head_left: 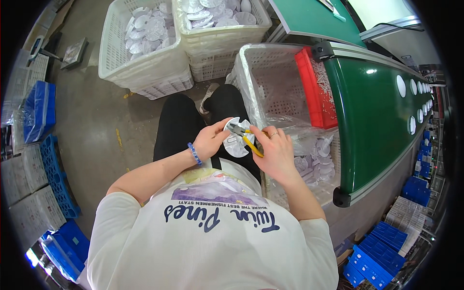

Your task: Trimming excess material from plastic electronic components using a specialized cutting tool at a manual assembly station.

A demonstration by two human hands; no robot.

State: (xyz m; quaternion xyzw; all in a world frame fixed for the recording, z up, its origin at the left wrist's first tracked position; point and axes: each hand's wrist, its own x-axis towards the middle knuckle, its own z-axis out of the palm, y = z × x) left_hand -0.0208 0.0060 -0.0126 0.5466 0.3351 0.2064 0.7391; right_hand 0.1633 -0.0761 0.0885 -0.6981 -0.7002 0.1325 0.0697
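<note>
A white round plastic part (237,146) with cut-outs is held over my lap by my left hand (211,139), fingers closed on its left edge. My right hand (277,151) grips pliers (252,145) with yellow handles. Their dark metal jaws lie against the upper face of the white part; whether they pinch any of it is too small to tell. Close to my right hand stands a white crate (256,99) lined with clear plastic, with several white parts (316,164) in its near end.
A red tray (309,92) of small white pieces sits on the crate's right side, beside a green conveyor belt (372,125) carrying white discs. Ahead, two white crates (113,60) (227,41) hold similar parts. Blue pallets and bins (58,174) stand at the left.
</note>
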